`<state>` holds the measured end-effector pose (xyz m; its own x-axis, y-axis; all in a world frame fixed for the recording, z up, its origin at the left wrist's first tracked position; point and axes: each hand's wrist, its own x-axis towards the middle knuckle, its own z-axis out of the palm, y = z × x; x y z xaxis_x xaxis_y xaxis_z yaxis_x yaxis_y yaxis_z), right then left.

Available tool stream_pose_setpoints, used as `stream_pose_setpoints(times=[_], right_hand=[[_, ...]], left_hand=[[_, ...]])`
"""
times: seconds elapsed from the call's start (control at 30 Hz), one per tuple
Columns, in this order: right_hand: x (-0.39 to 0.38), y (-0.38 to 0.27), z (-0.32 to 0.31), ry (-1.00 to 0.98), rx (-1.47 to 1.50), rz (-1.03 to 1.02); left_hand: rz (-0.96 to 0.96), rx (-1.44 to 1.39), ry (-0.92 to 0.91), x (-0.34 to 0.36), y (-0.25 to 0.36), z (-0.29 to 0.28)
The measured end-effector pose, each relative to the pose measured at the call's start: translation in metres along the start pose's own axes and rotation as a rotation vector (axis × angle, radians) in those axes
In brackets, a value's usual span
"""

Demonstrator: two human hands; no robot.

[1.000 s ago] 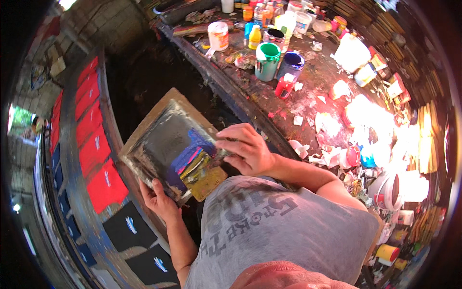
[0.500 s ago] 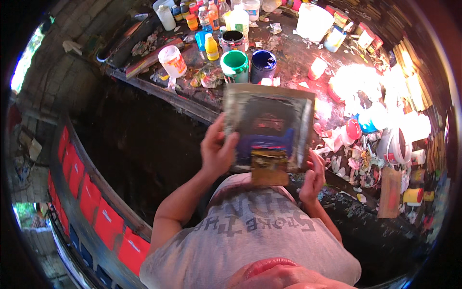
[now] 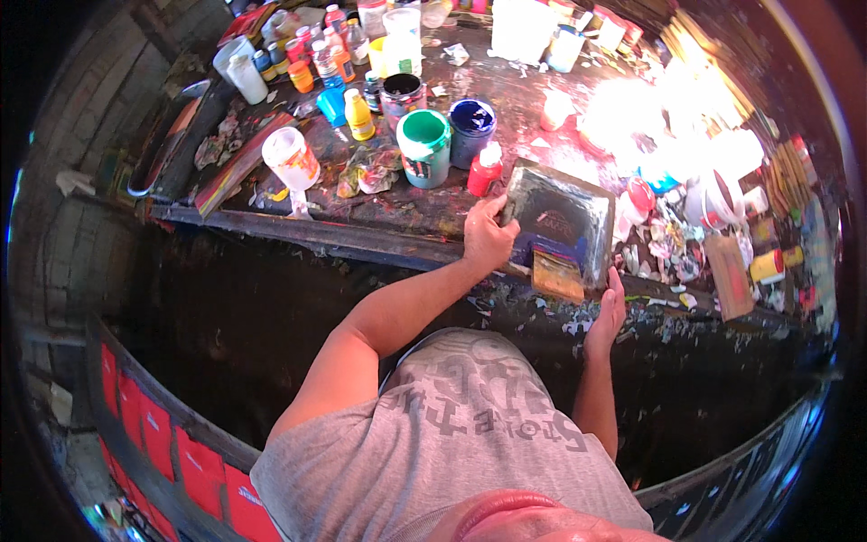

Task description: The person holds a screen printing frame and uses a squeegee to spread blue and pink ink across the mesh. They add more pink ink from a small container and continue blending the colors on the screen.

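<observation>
A screen printing frame with a dark mesh lies tilted at the table's front edge. On its lower part rests a squeegee with a worn wooden handle. My left hand is closed on the frame's left side. My right hand is at the lower right corner, its fingers stretched out flat along the edge; whether it bears any weight is hard to see. Just beyond my left hand stands a red bottle. Behind it are a tub of green paint and a tub of dark blue paint.
The paint-stained table also holds a white tub with orange stains, a yellow bottle, several more bottles at the back left and crumpled scraps on the right. Red printed pieces lie on a rack at lower left.
The frame with the squeegee has moved away from my body and to the right, onto the table's edge. Both hands moved with it. The red bottle has come into sight.
</observation>
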<state>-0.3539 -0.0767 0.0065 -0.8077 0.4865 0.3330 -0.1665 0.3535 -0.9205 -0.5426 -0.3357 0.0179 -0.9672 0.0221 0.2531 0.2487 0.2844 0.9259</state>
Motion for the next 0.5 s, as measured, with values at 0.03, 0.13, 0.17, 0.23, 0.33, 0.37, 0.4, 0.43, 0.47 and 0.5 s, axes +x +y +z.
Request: stream_pose_setpoints(times=[0.03,0.13,0.17,0.23,0.33,0.37,0.4,0.43,0.47,0.5], right_hand=[[0.001,-0.005,-0.003,-0.008,0.021,-0.001],[-0.01,-0.033,-0.028,-0.136,-0.216,0.096],[-0.02,-0.049,-0.045,-0.162,-0.292,0.177],[-0.043,-0.082,-0.089,-0.415,-0.636,-0.002],[-0.091,-0.128,-0.144,-1.101,-0.909,0.272],[-0.111,-0.139,-0.152,-1.331,-0.986,0.316],[-0.13,-0.147,-0.156,-1.47,-1.009,0.405],[-0.145,-0.15,-0.157,-1.606,-0.993,0.456],[-0.155,-0.151,-0.161,-1.595,-0.921,0.463],[-0.164,-0.149,-0.163,-1.59,-0.842,0.474]], left_hand=[[-0.02,0.002,0.002,0.003,-0.003,0.001],[-0.01,0.0,-0.006,0.014,-0.015,0.004],[0.005,0.0,-0.029,0.017,-0.02,0.004],[0.098,0.031,-0.006,0.022,-0.03,0.006],[0.019,-0.128,-0.035,0.024,-0.038,0.008],[-0.03,-0.148,-0.036,0.023,-0.038,0.008],[-0.077,-0.162,-0.048,0.023,-0.036,0.007],[-0.14,-0.207,-0.059,0.022,-0.033,0.007],[-0.153,-0.236,-0.058,0.021,-0.029,0.006],[-0.148,-0.267,-0.052,0.021,-0.024,0.004]])
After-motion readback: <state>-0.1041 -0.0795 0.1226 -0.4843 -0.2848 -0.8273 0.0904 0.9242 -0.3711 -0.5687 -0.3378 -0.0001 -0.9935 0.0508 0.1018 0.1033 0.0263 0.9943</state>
